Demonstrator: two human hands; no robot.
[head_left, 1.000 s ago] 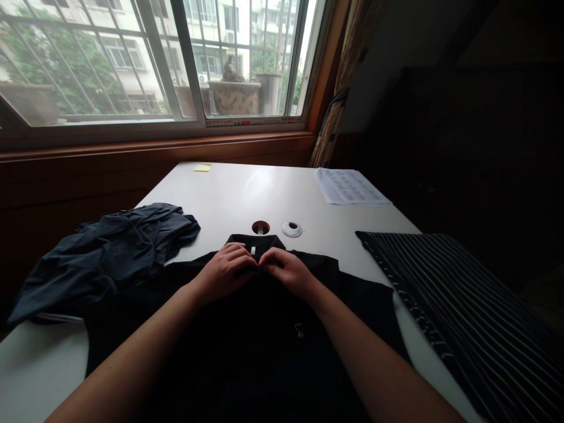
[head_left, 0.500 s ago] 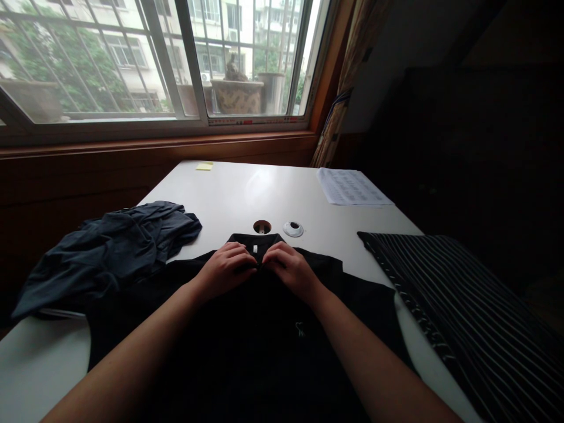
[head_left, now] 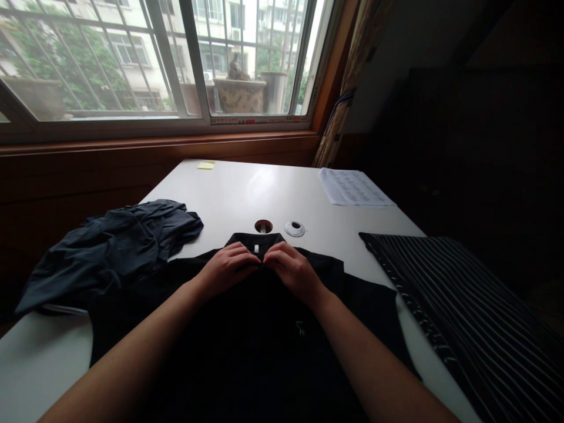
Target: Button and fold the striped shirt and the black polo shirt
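Note:
A black collared shirt [head_left: 264,352] lies spread on the white table [head_left: 238,191], its collar towards the window. Inside the neck shows a small white label [head_left: 256,249], and a small light embroidered mark [head_left: 300,328] sits on the chest. My left hand [head_left: 231,267] pinches the left side of the collar opening. Opposite it, my right hand [head_left: 293,267] pinches the right side, the fingertips of both hands almost meeting below the label. What lies right between the fingertips, a button or just cloth, is too dark to make out.
Crumpled dark blue-grey clothing [head_left: 118,252] lies at the left. On the right is a folded black garment with pale stripes [head_left: 458,294]. Beyond the collar are a round cable hole [head_left: 263,227] and its loose cover [head_left: 295,228]. Printed sheets [head_left: 355,188] and a yellow sticky note [head_left: 206,165] lie farther back.
Both hands stay at the collar, with only slight finger movement; the fingertips look a little closer together. The whole view has shifted slightly.

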